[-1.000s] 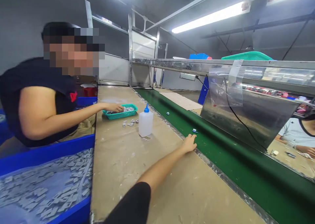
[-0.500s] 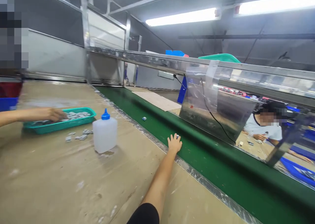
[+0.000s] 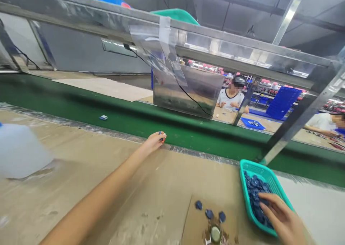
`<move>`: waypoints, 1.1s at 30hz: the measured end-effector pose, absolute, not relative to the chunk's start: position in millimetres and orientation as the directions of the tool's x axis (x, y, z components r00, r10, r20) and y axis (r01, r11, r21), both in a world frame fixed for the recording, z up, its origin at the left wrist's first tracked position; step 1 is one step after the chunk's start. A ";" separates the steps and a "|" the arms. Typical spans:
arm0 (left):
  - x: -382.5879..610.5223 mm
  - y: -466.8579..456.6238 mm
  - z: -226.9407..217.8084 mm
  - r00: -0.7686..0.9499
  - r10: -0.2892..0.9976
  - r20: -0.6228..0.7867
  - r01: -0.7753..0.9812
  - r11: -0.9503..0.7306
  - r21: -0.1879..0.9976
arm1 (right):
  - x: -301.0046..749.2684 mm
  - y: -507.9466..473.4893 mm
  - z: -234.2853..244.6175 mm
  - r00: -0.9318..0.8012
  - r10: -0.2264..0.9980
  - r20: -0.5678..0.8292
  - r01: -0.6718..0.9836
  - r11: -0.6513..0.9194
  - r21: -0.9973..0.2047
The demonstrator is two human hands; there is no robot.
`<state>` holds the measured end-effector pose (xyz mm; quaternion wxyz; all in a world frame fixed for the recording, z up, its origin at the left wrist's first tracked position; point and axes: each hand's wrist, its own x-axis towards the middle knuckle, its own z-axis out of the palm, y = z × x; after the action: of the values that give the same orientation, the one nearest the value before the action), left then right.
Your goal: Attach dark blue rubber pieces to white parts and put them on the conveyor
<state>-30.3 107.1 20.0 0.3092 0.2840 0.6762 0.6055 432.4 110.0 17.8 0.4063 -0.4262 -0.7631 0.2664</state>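
Observation:
My left hand (image 3: 154, 141) is closed on a small blue-and-white piece (image 3: 161, 134), held at the near edge of the green conveyor belt (image 3: 185, 141). My right hand (image 3: 283, 216) reaches into a turquoise basket (image 3: 244, 187) of small dark blue pieces (image 3: 254, 187). Its thumb and forefinger are apart, with blue pieces showing between them. Left of the basket, several loose blue pieces (image 3: 209, 213) lie on a brown board (image 3: 194, 223), near a small round pale-topped object (image 3: 215, 233). Another small blue-and-white piece (image 3: 103, 118) lies on the belt.
A translucent bottle (image 3: 21, 151) stands at the left on the table (image 3: 107, 180). Beyond the belt are a metal panel (image 3: 188, 90) with a hanging cable, and a slanted metal post (image 3: 304, 119). Two people (image 3: 231, 96) sit across the belt.
The view has swung right, bringing the basket and my right hand into sight. My left hand has closed on the small piece and drawn back to the belt's edge.

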 end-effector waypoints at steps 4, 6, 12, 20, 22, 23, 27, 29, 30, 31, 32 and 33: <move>42.8 75.1 22.4 -0.486 0.869 -0.097 -0.140 0.032 0.990 | 390.4 97.1 36.8 -0.469 0.788 0.398 0.161 0.519 -0.839; 77.0 58.2 24.3 -0.359 0.926 -0.115 -0.183 0.050 0.982 | 377.4 87.4 37.2 -0.545 0.771 0.330 0.095 0.447 -0.889; 125.9 34.1 19.8 -0.134 0.990 -0.052 0.105 0.066 0.992 | 365.2 72.2 30.3 -0.766 0.596 0.242 0.193 0.572 -0.797; 115.4 17.0 8.4 0.055 0.994 -0.092 0.648 0.035 0.761 | 367.8 86.1 30.9 -0.714 0.656 0.246 0.177 0.509 -0.843; 112.5 9.5 8.9 0.127 0.974 -0.190 0.729 0.038 0.683 | 375.6 86.6 33.7 -0.681 0.718 0.141 0.227 0.391 -0.892; 111.4 6.2 9.1 0.142 0.963 -0.229 0.747 0.047 0.663 | 379.7 85.4 35.4 -0.672 0.736 0.081 0.240 0.319 -0.917; 112.5 -6.2 10.2 0.059 0.960 -0.273 0.763 0.133 0.633 | 390.3 72.9 33.3 -0.627 0.779 0.016 0.294 0.256 -0.921; 117.4 -12.4 11.4 0.001 0.967 -0.254 0.755 0.166 0.635 | 390.8 65.9 24.6 -0.599 0.798 0.061 0.346 0.327 -0.879; 120.4 -15.1 11.9 -0.011 0.969 -0.247 0.754 0.170 0.635 | 390.1 63.0 19.5 -0.593 0.801 0.084 0.363 0.359 -0.860; 123.5 -17.1 12.1 -0.006 0.970 -0.241 0.752 0.164 0.639 | 388.9 60.8 14.6 -0.590 0.801 0.104 0.372 0.384 -0.845; 126.1 -18.2 11.9 0.005 0.970 -0.242 0.746 0.157 0.647 | 387.4 59.3 10.4 -0.588 0.800 0.122 0.375 0.404 -0.834; 128.1 -18.3 11.2 0.014 0.969 -0.248 0.734 0.158 0.660 | 385.6 58.9 7.1 -0.586 0.799 0.137 0.377 0.418 -0.827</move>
<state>128.1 -18.3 11.2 0.3404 0.6255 0.6806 0.1721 385.6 58.9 7.1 0.2675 -0.3680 -0.7985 0.3943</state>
